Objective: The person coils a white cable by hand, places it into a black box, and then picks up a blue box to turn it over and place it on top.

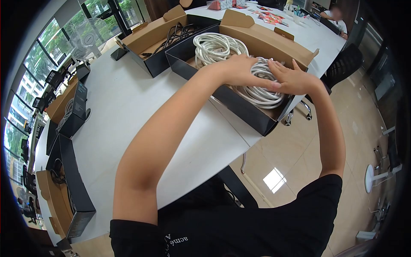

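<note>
Two coils of white cable lie in an open black cardboard box with a brown inner lid at the table's far right corner. My left hand point(239, 72) rests on the right-hand coil point(267, 97), its thumb stretched toward my other hand and its fingertips partly hidden. From the right, my right hand point(295, 81) lies on that same coil with fingers spread. Both hands look open and flat, not wrapped round the cable. The left-hand coil point(214, 46) sits just beyond my left wrist. Part of the box point(252, 112) is hidden under my forearms.
Another open box point(152, 60) with black cables stands behind on the white table point(115, 103). More boxes line the left side, including one with grey cable point(66, 115) and one with dark cables point(79, 184). A fan point(87, 39) and a seated person point(336, 19) are farther off.
</note>
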Available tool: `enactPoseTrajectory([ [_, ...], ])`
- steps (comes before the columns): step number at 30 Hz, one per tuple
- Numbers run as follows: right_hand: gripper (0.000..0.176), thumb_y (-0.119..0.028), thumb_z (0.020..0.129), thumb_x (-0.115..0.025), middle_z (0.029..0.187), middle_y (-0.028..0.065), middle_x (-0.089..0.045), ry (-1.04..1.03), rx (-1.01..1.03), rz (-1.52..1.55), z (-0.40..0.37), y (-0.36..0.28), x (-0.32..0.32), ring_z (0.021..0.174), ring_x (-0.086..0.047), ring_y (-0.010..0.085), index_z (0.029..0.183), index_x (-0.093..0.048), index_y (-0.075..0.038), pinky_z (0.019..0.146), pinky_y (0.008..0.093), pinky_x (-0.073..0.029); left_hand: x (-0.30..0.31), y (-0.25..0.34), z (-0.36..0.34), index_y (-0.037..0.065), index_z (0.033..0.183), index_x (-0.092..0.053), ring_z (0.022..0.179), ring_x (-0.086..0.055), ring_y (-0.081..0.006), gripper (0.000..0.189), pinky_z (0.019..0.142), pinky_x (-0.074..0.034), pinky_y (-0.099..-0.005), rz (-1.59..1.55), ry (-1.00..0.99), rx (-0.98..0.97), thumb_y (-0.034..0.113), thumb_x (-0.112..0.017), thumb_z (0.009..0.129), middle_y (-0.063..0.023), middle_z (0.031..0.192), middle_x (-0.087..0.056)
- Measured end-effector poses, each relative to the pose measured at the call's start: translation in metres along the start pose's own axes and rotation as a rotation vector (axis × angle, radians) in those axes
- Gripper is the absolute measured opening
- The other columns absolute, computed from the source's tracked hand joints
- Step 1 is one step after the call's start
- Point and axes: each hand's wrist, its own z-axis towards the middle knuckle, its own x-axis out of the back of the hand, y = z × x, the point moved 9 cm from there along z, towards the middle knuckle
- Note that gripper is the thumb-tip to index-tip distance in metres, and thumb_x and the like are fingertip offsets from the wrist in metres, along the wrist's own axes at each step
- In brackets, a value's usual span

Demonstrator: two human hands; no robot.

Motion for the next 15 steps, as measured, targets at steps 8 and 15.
enactPoseTrajectory([
  [8, 0.073, -0.057, 0.086, -0.017, 0.142, 0.0110, -0.016, 0.045, -0.120, -0.082, -0.003, -0.011, 0.006, 0.133, -0.009, 0.0235, 0.136, -0.016, -0.004, 0.105, 0.0507, 0.001, 0.059, -0.044, -0.014, 0.000, 0.123, -0.042, 0.119, -0.037, -0.0318, 0.095, 0.098, -0.023, -0.0472, 0.373, 0.408, 0.065, 0.076, -0.042, 0.066, -0.0195, 0.126, -0.042],
  [15, 0.059, -0.044, 0.090, -0.029, 0.144, 0.0102, -0.013, 0.221, -0.051, -0.052, -0.017, -0.010, 0.012, 0.133, -0.009, 0.0250, 0.136, -0.021, -0.008, 0.103, 0.0527, -0.002, 0.019, -0.094, -0.039, 0.001, 0.135, -0.018, 0.126, -0.029, -0.0318, 0.113, 0.102, -0.012, -0.0520, 0.345, 0.031, 0.487, 0.082, -0.039, 0.059, -0.0210, 0.136, -0.028],
])
